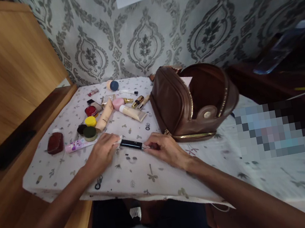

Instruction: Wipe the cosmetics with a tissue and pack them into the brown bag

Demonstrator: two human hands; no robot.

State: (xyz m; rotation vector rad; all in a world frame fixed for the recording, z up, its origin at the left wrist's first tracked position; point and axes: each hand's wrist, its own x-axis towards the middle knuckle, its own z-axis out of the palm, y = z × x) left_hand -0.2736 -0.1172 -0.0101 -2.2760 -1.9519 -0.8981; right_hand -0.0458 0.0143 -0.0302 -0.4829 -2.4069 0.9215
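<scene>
Between my hands, a slim black tube (131, 144) with a silvery part at its right end is held just above the patterned cloth. My left hand (104, 152) is closed near the tube's left end, with something small and white at the fingertips. The fingers of my right hand (164, 147) pinch the silvery right end. A pink-and-purple tube (79, 144) lies just left of my left hand. To the right of my right hand stands an open brown bag (171, 103), with something pale showing inside.
Several cosmetics lie beyond my hands, including a peach tube (105, 115), a cream tube (133, 112), a yellow lid (90, 121) and a dark red bottle (55, 142). A wooden panel (3, 57) borders the left; a patterned wall (114, 30) rises behind.
</scene>
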